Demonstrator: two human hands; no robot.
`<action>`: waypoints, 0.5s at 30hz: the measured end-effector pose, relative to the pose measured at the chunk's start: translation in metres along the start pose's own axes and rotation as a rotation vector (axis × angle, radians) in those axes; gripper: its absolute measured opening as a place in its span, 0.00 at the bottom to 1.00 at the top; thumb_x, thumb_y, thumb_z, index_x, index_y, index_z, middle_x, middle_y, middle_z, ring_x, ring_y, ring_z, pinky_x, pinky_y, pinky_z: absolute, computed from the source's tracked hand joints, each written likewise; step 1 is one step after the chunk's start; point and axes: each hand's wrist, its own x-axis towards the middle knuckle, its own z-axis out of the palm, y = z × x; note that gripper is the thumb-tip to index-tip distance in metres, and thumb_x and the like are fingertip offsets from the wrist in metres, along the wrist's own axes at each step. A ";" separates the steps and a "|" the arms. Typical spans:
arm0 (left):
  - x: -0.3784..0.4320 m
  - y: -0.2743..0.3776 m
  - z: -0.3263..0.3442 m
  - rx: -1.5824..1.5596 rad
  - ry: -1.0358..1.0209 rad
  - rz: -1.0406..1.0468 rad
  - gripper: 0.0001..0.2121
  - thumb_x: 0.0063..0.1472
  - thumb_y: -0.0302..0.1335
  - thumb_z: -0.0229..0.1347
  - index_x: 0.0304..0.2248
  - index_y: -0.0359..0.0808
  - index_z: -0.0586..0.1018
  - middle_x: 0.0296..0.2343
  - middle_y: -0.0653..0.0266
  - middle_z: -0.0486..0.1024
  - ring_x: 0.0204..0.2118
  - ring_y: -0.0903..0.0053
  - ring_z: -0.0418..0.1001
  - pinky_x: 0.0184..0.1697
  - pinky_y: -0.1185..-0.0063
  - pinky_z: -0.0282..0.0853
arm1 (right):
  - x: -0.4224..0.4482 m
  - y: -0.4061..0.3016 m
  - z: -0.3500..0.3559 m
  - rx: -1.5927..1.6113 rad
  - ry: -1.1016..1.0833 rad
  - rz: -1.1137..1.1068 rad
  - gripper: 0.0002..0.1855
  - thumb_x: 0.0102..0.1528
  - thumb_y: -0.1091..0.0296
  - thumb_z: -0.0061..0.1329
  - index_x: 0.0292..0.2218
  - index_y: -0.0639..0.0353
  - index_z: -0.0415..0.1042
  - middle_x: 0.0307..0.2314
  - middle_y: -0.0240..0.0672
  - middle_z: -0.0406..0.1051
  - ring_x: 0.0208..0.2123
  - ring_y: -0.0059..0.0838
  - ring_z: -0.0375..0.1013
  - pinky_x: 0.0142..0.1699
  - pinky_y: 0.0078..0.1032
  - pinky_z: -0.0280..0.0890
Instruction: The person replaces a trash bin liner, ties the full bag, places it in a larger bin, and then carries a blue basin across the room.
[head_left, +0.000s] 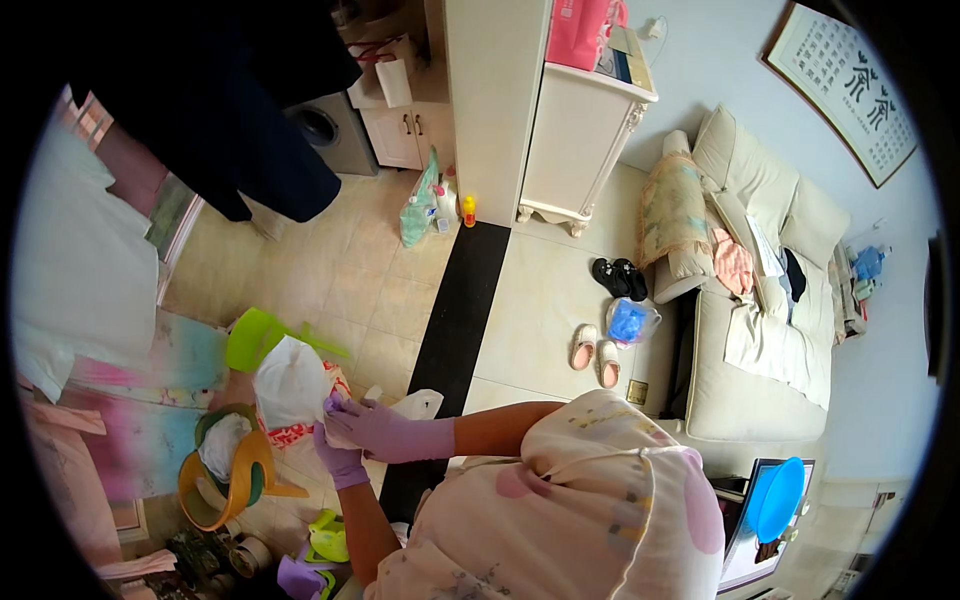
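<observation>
Both my hands wear purple gloves and meet in front of my body. My right hand (386, 431) lies over the near edge of a white plastic bag (294, 379), its fingers bent on the edge. Just below it, my left hand (341, 455) touches the same edge. Which fingers pinch the plastic is hard to tell. Red-printed plastic (289, 435) shows under and beside the white bag. Another white plastic bag (421, 403) lies behind my right hand. A green plastic chair (255, 339) stands beyond the bag.
A yellow-brown chair (240, 480) holding a white bundle stands at lower left, near hanging laundry (172, 352). Dark clothes (247, 127) hang at upper left. Black clogs (619, 278), pale clogs (584, 347) and a blue item in clear plastic (628, 321) lie before the sofa (750, 375).
</observation>
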 end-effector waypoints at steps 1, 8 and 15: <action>0.012 -0.002 -0.001 -0.026 0.015 -0.031 0.24 0.60 0.39 0.39 0.52 0.33 0.59 0.51 0.57 0.59 0.55 0.66 0.54 0.58 0.69 0.47 | -0.012 0.005 -0.010 0.073 0.093 0.003 0.46 0.46 0.57 0.53 0.58 0.58 0.41 0.54 0.42 0.49 0.59 0.42 0.44 0.58 0.40 0.47; 0.082 -0.035 -0.019 -0.334 -0.113 -0.255 0.21 0.59 0.37 0.41 0.48 0.35 0.64 0.47 0.57 0.64 0.51 0.67 0.60 0.54 0.70 0.56 | -0.064 0.029 -0.035 0.026 0.468 0.145 0.50 0.45 0.52 0.52 0.59 0.59 0.37 0.56 0.44 0.45 0.58 0.47 0.44 0.59 0.42 0.43; 0.105 -0.049 0.016 0.013 0.016 -0.269 0.16 0.60 0.33 0.38 0.43 0.35 0.71 0.43 0.60 0.69 0.48 0.68 0.64 0.55 0.66 0.55 | -0.114 0.015 -0.040 0.046 0.510 0.489 0.59 0.36 0.54 0.60 0.58 0.63 0.35 0.56 0.53 0.41 0.56 0.49 0.49 0.58 0.44 0.46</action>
